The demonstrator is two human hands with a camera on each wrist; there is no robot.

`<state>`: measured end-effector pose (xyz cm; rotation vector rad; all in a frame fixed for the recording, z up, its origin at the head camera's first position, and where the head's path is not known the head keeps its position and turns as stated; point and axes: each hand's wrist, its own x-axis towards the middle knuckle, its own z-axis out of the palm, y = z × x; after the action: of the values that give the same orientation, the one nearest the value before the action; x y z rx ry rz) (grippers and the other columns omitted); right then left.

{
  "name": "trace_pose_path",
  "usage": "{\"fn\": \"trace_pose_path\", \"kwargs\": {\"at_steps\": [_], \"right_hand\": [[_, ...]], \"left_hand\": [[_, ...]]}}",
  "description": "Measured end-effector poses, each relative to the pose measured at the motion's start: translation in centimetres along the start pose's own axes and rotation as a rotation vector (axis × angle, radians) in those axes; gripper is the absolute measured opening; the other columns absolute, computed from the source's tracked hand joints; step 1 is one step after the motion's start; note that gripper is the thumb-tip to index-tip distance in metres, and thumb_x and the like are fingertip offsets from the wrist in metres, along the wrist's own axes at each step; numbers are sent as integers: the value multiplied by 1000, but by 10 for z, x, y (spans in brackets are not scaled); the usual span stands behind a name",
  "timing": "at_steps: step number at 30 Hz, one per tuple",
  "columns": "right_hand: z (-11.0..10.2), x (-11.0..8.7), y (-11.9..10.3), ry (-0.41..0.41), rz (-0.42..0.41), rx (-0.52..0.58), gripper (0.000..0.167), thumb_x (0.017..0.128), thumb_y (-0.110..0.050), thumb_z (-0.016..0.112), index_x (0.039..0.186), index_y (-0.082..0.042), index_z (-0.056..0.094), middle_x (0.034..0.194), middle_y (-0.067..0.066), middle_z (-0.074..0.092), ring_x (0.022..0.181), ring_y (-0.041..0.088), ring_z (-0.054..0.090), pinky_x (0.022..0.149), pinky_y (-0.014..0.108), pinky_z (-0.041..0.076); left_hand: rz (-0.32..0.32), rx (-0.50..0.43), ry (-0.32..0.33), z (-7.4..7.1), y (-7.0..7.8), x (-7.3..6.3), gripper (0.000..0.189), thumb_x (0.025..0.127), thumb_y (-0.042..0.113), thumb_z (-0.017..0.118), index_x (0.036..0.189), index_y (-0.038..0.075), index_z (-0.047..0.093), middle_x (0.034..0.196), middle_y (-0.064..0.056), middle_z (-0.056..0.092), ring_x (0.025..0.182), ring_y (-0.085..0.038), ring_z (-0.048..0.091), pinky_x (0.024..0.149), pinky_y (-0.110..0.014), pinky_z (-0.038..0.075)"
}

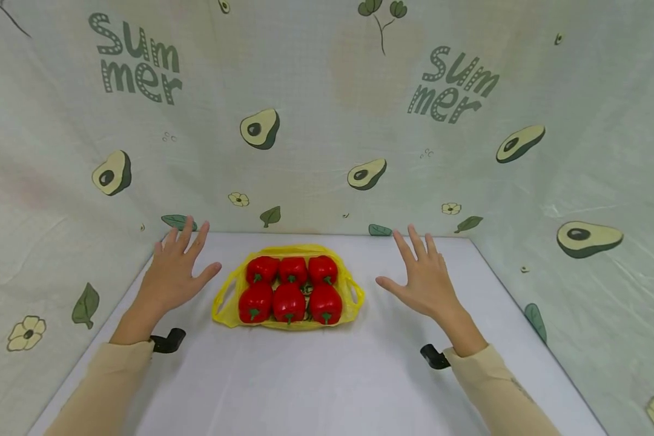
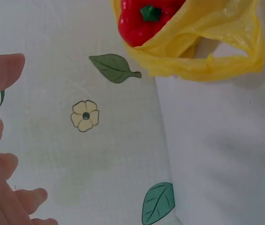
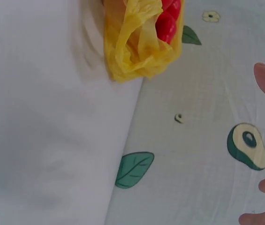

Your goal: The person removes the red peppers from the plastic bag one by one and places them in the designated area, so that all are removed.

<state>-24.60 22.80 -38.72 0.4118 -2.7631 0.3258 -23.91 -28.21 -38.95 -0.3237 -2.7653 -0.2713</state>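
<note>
Several red bell peppers with green stems stand in two rows inside a yellow plastic bag, whose handles spread out to both sides. To the left of the bag, apart from it, my left hand is held with fingers spread and holds nothing. My right hand is likewise spread on the bag's other side, touching nothing. In the left wrist view a pepper shows at the bag's mouth beside a loose handle. The right wrist view has the crumpled bag end with red peppers partly covered.
A white table lies under the bag. Behind it and at both sides hangs a pale cloth printed with avocados, leaves and lettering. A black wrist mount sits at the left cuff and another black mount at the right.
</note>
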Motion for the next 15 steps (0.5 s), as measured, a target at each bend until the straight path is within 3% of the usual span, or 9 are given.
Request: {"fn": "trace_pose_path", "kwargs": {"at_steps": [2, 5, 7, 12, 15], "right_hand": [[0, 1, -2, 6, -15, 9, 107, 91, -64, 72, 172, -25, 14, 178, 15, 11, 158, 57, 13, 118, 82, 26], [1, 3, -6, 6, -27, 25, 107, 91, -64, 72, 172, -25, 15, 178, 14, 12, 157, 56, 17, 117, 80, 29], [1, 5, -8, 7, -36, 34, 106, 92, -64, 72, 172, -25, 15, 178, 14, 13, 157, 55, 19, 116, 80, 31], [3, 8, -15, 6, -60, 63, 103, 92, -62, 73, 172, -25, 18, 178, 13, 16, 157, 54, 22, 112, 81, 37], [4, 9, -20, 1, -73, 74, 102, 93, -62, 72, 172, -25, 20, 178, 13, 17, 157, 53, 23, 111, 81, 39]], "left_hand": [[-20, -73, -22, 2, 2, 0, 94, 104, 47, 63, 172, 18, 6, 176, -25, 3, 153, -62, 20, 113, -84, 28], [-54, -158, -50, 7, 4, 0, 94, 104, 47, 64, 172, 21, 3, 177, -23, 2, 151, -61, 26, 103, -83, 39], [-67, -192, -57, 11, 4, 0, 94, 104, 48, 64, 172, 22, 4, 177, -23, 5, 150, -61, 29, 99, -84, 41], [-65, -268, -33, 21, 5, 1, 90, 104, 41, 67, 172, 20, 12, 175, -25, 17, 153, -56, 28, 107, -83, 36], [-51, -332, -10, 28, 6, 0, 85, 104, 33, 69, 171, 16, 20, 172, -26, 24, 147, -53, 41, 107, -76, 44]]}}
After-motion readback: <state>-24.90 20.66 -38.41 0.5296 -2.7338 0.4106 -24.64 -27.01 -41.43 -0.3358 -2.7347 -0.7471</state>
